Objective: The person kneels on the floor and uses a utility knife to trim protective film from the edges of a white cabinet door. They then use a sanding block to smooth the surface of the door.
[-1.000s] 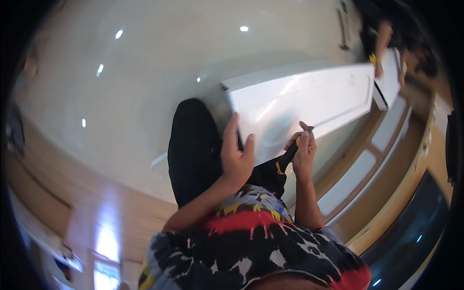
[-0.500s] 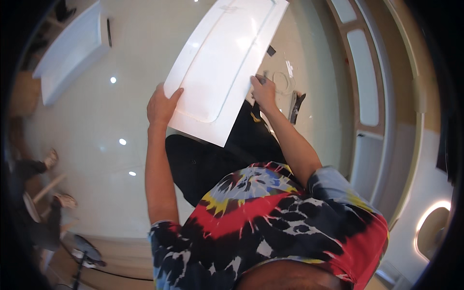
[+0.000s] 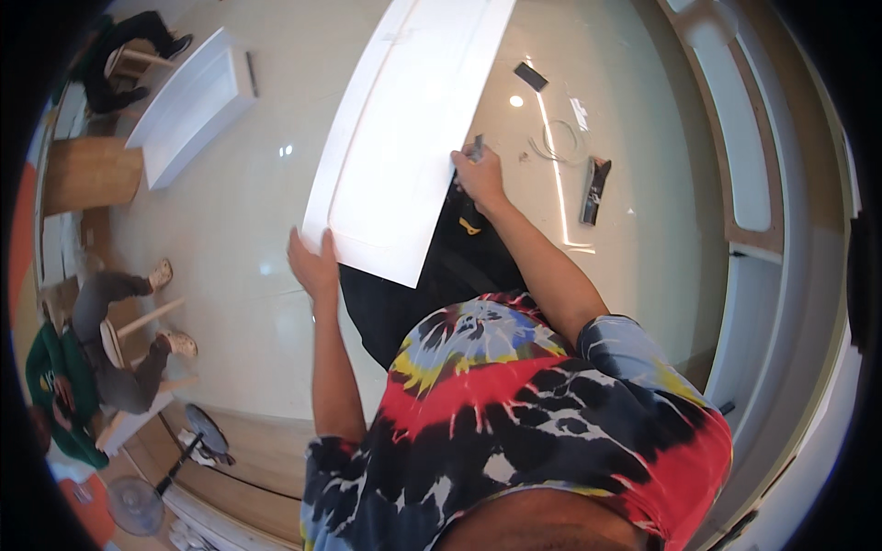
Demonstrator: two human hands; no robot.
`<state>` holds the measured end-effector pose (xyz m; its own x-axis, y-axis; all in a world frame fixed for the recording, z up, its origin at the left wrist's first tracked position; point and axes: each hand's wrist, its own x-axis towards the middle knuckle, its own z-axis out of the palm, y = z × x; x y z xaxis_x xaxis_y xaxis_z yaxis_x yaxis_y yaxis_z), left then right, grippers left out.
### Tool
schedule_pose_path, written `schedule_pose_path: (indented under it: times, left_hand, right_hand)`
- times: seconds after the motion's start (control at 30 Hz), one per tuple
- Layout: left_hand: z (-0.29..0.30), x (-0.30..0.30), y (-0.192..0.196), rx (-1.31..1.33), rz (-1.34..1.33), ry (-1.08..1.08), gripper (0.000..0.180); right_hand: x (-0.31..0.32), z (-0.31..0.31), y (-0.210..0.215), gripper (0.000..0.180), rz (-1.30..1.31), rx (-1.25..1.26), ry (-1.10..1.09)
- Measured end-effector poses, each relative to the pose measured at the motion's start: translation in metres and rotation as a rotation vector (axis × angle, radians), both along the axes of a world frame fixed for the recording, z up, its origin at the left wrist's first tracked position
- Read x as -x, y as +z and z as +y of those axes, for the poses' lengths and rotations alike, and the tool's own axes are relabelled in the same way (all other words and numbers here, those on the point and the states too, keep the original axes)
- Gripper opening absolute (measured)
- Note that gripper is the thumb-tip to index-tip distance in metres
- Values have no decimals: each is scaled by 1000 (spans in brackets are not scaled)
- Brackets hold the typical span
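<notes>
A long white panel [image 3: 404, 138] with a faint rounded line along its border slants away from me above my dark-trousered legs. My left hand [image 3: 315, 264] straddles its near left edge, thumb over the face and fingers along the outer side. At the right edge, my right hand [image 3: 480, 176] is closed round a small dark hand tool [image 3: 478, 144], whose end sticks up past the fingers; its exact kind is unclear. The knuckles lie against the panel's edge. Beneath this hand, a yellow-and-black item [image 3: 469, 226] shows against my trousers.
On the glossy floor to the right lie a dark block [image 3: 530, 76], a coil of thin wire [image 3: 557, 142] and a dark-and-silver object [image 3: 595, 191]. Another white panel piece [image 3: 193, 108] stands at left. Two people sit leftward, one in a green top [image 3: 57, 390], near a fan [image 3: 206, 430].
The view has swung, bringing more of the left side into sight. The panel sits more upright in the picture. My left hand now sits nearer the panel's close corner; the right hand keeps the tool.
</notes>
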<state>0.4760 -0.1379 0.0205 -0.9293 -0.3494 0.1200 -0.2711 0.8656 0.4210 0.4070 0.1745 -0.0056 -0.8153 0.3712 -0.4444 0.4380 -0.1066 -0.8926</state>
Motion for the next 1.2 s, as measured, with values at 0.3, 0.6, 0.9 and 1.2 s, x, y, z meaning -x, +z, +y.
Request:
schedule_pose_path:
  times: [0.3, 0.6, 0.9, 1.2]
  left_hand:
    - [105, -66, -30, -922, 168, 263, 73]
    - [-52, 25, -23, -922, 112, 114, 67]
    - [-208, 134, -26, -882, 173, 86, 49]
    - [-106, 76, -12, -1350, 544, 969, 34]
  right_hand:
    - [106, 74, -3, 27, 32, 59, 337]
    - [62, -20, -2, 37, 49, 184, -19]
    - [19, -142, 16, 27, -147, 375, 24]
    - [15, -205, 141, 42, -606, 83, 781]
